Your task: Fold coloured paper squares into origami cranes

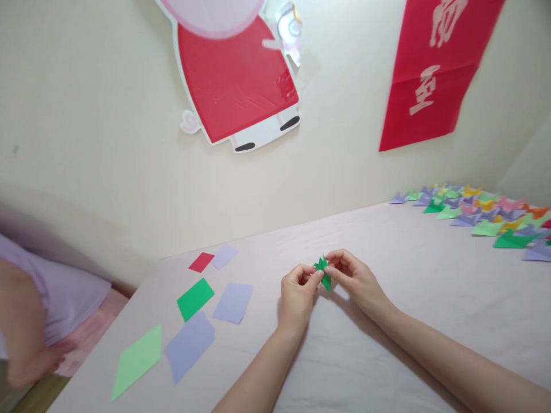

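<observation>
Red paper formed a banner [439,58] on the wall [336,178], bearing white brushed characters that could not be read with certainty. Below it, a green folded paper [326,281] sat between the left hand [299,292] and the right hand [355,279], each pinching it between thumb and fingers. Pointed tips rose between the fingertips; another point hung beneath. Both forearms converged over the pale cloth [400,258].

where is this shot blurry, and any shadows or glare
Head view: folded papers at right and person at left look smeared, held green paper sharper; head view: soft shadow beside right forearm, bright glare by wall sticker.
</observation>
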A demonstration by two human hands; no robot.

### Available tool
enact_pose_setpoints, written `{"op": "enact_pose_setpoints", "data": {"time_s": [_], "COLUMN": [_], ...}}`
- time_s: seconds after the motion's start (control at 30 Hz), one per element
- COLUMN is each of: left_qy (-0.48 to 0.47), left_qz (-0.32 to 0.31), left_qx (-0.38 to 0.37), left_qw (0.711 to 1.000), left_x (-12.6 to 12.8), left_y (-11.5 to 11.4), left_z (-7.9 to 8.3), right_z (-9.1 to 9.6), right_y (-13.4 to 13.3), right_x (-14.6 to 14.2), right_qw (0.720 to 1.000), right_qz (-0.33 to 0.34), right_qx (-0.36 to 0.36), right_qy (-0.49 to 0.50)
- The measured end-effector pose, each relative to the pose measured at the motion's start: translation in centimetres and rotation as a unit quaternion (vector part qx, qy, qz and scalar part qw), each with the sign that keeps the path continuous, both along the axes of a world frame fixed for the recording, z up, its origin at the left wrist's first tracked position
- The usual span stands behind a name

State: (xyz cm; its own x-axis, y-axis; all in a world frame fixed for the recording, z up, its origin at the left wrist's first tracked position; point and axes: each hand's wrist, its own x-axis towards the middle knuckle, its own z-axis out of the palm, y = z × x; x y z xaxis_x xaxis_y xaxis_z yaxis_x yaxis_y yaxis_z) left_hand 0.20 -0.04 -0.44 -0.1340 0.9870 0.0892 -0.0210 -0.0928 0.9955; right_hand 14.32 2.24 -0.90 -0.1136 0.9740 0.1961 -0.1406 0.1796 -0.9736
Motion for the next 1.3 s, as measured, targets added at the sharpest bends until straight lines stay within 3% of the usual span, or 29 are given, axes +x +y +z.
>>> {"op": "enact_pose_setpoints", "data": {"time_s": [0.17, 0.37, 0.8, 0.93, 1.13, 1.3], "left_qy": [-0.024, -0.056, -0.08, -0.065, -0.025, 0.032], "left_qz": [-0.006, 0.009, 0.029, 0.03, -0.011, -0.045], "left_qx": [0.024, 0.046, 0.01, 0.005, -0.012, -0.001], "left_qw": [0.999, 0.997, 0.996, 0.997, 1.0, 0.998], "left_x": [0.3, 0.7, 0.8, 0.5, 0.2, 0.2], "left_y": [-0.2, -0.2, -0.3, -0.4, -0.6, -0.7], "left_z": [-0.1, 0.0, -0.1, 0.4, 1.2, 1.0], "right_z": [-0.1, 0.0, 0.3, 0.0, 0.5, 1.0], "right_y": [-0.1, -0.4, -0.3, -0.1, 0.0, -0.3], "right_x": [0.3, 0.0, 0.0, 0.0, 0.3, 0.7], "right_qw": [0.998, 0.999, 1.0, 0.999, 0.997, 0.998], "right_qz": [-0.014, 0.032, 0.002, 0.006, 0.063, 0.031], "right_qx": [0.023, -0.018, -0.02, -0.019, -0.034, -0.032], "right_qy": [-0.056, -0.013, 0.017, 0.027, -0.025, -0.032]}}
